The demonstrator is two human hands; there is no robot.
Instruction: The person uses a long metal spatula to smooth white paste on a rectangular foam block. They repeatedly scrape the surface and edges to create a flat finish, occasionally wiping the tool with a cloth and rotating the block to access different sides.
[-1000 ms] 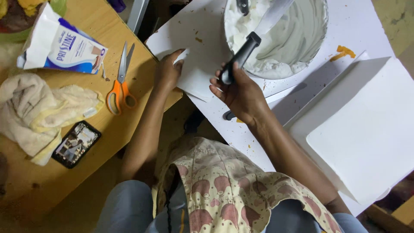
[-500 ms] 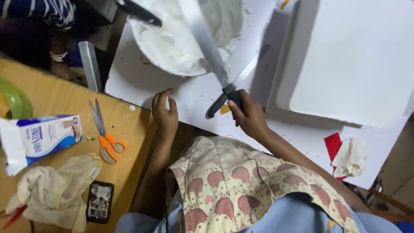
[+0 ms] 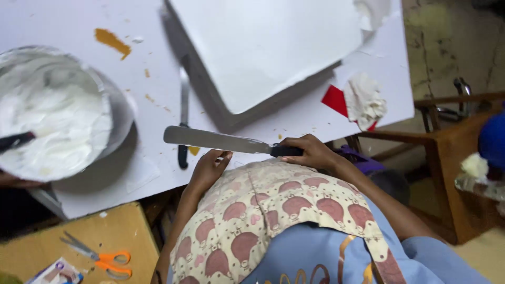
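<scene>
My right hand [image 3: 310,152] is closed around the black handle of a long flat metal spatula [image 3: 210,140], whose blade points left over the white board [image 3: 68,21]. My left hand [image 3: 208,169] rests at the board's near edge just under the blade, fingers loosely spread and holding nothing. A metal bowl of white cream [image 3: 52,113] sits at the left with a dark-handled tool [image 3: 16,141] in it. A large white square cake [image 3: 263,47] stands beyond the spatula. A second black-handled knife [image 3: 183,121] lies on the board between bowl and cake.
A red scraper with a white crumpled tissue [image 3: 363,102] lies at the board's right corner. Orange-handled scissors [image 3: 100,256] and a printed packet [image 3: 55,272] lie on the wooden table [image 3: 58,236] at lower left. A wooden chair [image 3: 452,152] stands at right. Orange smears [image 3: 111,41] mark the board.
The view has swung right, so the bowl now sits at the left. My right hand has lifted the spatula out of the bowl and turned it level over the board's edge.
</scene>
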